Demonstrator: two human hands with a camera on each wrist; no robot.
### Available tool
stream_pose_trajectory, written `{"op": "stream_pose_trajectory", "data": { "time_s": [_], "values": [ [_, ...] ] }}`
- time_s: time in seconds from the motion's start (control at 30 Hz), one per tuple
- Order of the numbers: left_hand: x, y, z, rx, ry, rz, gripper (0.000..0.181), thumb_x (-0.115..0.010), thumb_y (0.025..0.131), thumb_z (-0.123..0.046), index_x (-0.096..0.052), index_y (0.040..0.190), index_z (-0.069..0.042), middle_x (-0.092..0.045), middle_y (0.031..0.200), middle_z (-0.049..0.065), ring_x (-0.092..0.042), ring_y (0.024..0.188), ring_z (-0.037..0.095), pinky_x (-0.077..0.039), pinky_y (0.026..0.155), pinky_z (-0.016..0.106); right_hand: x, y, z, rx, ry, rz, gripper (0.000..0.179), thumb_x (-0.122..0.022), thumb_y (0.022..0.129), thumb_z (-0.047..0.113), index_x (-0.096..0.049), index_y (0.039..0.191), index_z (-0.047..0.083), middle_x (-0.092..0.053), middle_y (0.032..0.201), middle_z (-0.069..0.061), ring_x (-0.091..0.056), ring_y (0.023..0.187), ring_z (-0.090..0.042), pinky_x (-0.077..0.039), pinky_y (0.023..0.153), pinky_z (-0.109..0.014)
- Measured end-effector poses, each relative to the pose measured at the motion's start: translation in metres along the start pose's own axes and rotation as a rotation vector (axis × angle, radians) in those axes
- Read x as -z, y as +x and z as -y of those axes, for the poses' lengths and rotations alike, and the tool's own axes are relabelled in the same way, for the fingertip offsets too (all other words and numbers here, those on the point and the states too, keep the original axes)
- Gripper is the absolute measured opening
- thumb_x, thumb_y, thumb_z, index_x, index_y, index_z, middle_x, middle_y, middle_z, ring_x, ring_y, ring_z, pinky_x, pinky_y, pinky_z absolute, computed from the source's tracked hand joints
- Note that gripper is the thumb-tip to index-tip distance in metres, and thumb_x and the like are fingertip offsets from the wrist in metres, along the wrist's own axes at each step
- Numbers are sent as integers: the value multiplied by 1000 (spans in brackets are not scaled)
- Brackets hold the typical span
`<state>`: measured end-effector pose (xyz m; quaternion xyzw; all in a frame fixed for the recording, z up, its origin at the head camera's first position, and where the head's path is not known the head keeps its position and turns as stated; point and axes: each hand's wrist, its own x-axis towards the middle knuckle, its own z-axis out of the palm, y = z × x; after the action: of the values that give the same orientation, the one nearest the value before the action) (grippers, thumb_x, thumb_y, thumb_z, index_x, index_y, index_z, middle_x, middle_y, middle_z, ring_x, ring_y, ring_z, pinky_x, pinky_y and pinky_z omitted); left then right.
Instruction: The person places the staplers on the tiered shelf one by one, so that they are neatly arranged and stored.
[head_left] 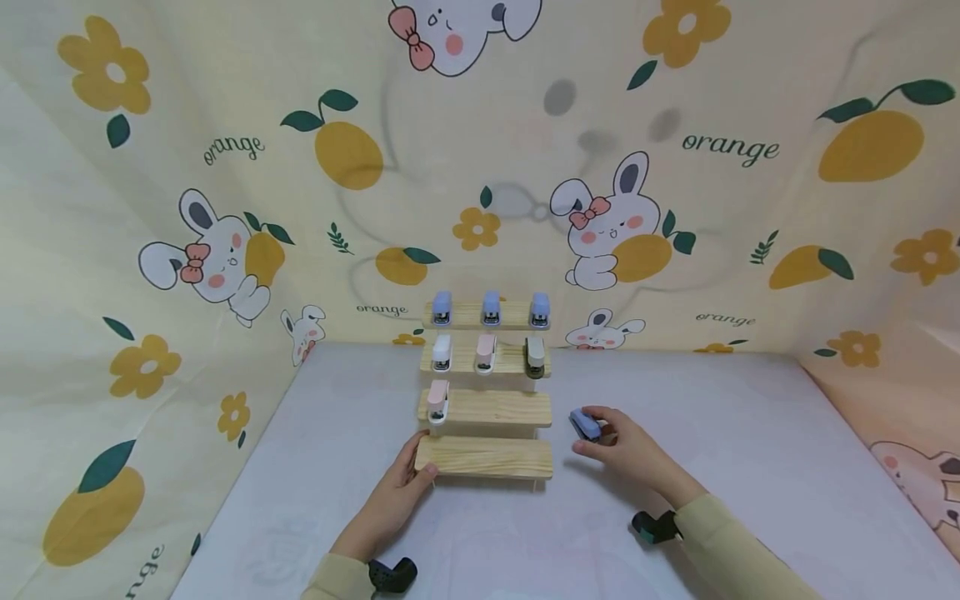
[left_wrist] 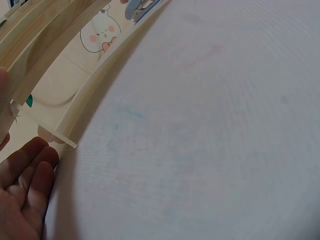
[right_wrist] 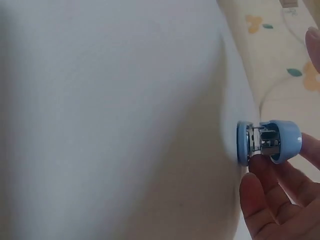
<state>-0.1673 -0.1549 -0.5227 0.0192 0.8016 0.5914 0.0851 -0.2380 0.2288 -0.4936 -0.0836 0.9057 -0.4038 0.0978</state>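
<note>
My right hand [head_left: 618, 446] holds a small blue stapler [head_left: 585, 424] just to the right of a stepped wooden rack [head_left: 487, 457]. In the right wrist view the stapler [right_wrist: 285, 142] shows its metal inner parts, and fingers touch its side and underside. My left hand [head_left: 397, 492] grips the left end of the rack's lowest step, thumb at the front edge. Three blue staplers [head_left: 491, 308] stand on the top step. Below them are a white stapler [head_left: 442, 353], a pink one [head_left: 486, 353] and a grey-topped, dark-based one [head_left: 534, 357]. Another pink stapler [head_left: 437, 402] sits on the third step's left end.
The rack stands on a white-covered table [head_left: 675, 400]. A cloth printed with rabbits and oranges [head_left: 480, 150] hangs behind and along both sides. Each wrist carries a dark camera mount, the left mount [head_left: 393, 575] and the right mount [head_left: 655, 527].
</note>
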Motion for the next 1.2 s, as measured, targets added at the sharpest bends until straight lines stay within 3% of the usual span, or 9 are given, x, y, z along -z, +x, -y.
{"op": "stream_pose_trajectory", "data": {
  "time_s": [0.23,0.5,1.0,1.2],
  "values": [
    [0,0,-1,-10,-6,4,69,-55,93,-49,-24,151,-29,-21,157,2,-19,142,20,-18,115,41,-2,6,-3,-9,-12,-5,75,-73,82,48,-43,142,13,-55,123,-9,-55,100,-22,-51,80,-36],
    [0,1,-2,1,-11,7,70,-55,92,-51,-24,151,-30,-21,157,1,-18,142,20,-18,114,41,0,11,-7,-72,-49,4,75,-67,84,54,-41,144,16,-54,126,-9,-53,103,-24,-49,86,-43],
    [0,-1,-3,16,-30,-1,70,-56,92,-50,-24,151,-30,-20,157,3,-16,143,22,-17,115,44,-3,22,-4,-34,-110,35,69,-63,87,55,-42,143,21,-47,130,-10,-50,99,-25,-47,82,-42],
    [0,1,1,7,-22,3,72,-56,91,-52,-24,151,-29,-20,157,3,-16,143,23,-17,115,44,2,16,-7,-39,-65,57,72,-67,85,52,-43,142,16,-50,132,-13,-52,110,-27,-45,93,-51]
  ]
}}
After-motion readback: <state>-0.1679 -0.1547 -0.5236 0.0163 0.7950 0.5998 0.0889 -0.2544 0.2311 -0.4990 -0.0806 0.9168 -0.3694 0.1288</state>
